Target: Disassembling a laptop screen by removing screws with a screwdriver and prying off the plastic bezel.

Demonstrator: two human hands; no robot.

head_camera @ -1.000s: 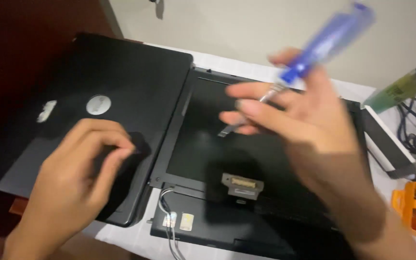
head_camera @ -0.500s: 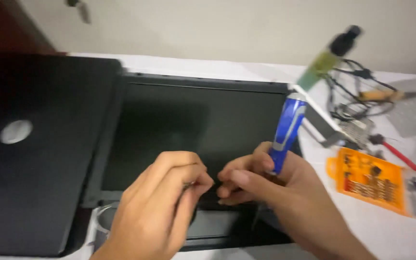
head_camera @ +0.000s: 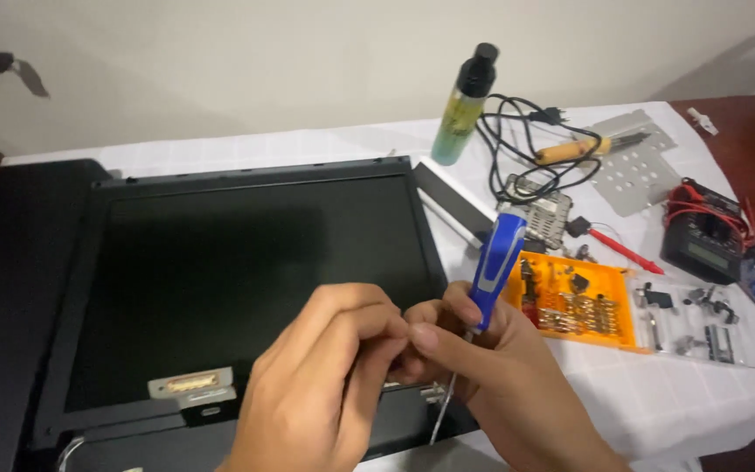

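Note:
A black laptop screen panel [head_camera: 238, 262] lies flat on the white-clothed table. Both my hands meet over its near right corner. My right hand [head_camera: 491, 376] holds a blue-handled screwdriver [head_camera: 493, 267] tucked against the palm, handle up, its thin shaft pointing down past the panel's front edge. My left hand [head_camera: 325, 385] is curled, its fingertips pinched against my right fingertips; whatever is between them is too small to see. A silver connector [head_camera: 190, 383] sits on the panel's lower bezel left of my hands.
A black laptop lid [head_camera: 10, 288] lies at the left. An orange bit case [head_camera: 574, 297] with clear lid, a green bottle [head_camera: 463, 105], a soldering iron with black cable [head_camera: 570, 149], a perforated metal plate [head_camera: 635, 166] and a black meter [head_camera: 705, 232] crowd the right side.
The view has swung right. My left hand left the black lid and joined my right hand at the panel's near corner; the screwdriver dropped from raised to held low.

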